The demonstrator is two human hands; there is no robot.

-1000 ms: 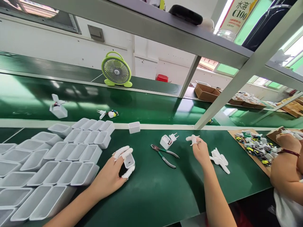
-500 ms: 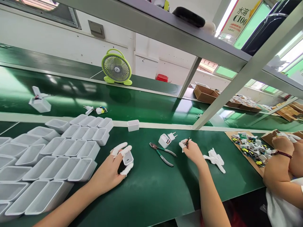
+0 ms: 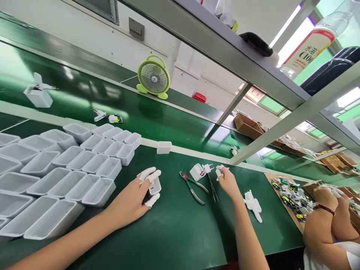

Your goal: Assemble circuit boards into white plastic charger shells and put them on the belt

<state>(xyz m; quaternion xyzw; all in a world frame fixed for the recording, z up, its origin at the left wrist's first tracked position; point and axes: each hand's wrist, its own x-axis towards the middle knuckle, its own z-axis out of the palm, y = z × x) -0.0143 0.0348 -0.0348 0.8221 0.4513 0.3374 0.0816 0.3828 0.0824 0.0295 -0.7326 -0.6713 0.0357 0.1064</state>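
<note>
My left hand (image 3: 135, 195), with white covers on its fingertips, is closed round a small white plastic case (image 3: 155, 187) that has a slot in its end. My right hand (image 3: 227, 180), its fingertips also covered, is bent just above the bench with nothing visible in its fingers. Beside it lie dark tweezers (image 3: 212, 188). Touching or very near them is a white charger housing (image 3: 197, 171) with a plug piece (image 3: 207, 168) and wires at its opening. Green-handled pliers (image 3: 192, 187) lie between my hands, jaws toward the back.
Rows of white cases (image 3: 84, 180) fill the left side. One case (image 3: 164, 147) stands at the bench's back strip. White parts (image 3: 253, 205) lie right of my right hand. Farther right are a pile of circuit boards (image 3: 294, 198) and a co-worker's arms (image 3: 323, 213). A green fan (image 3: 153, 78) stands behind.
My right hand has let go of the tweezers, which now lie beside the charger housing. My left hand keeps hold of the case, now tilted more open-side up. The camera view has turned.
</note>
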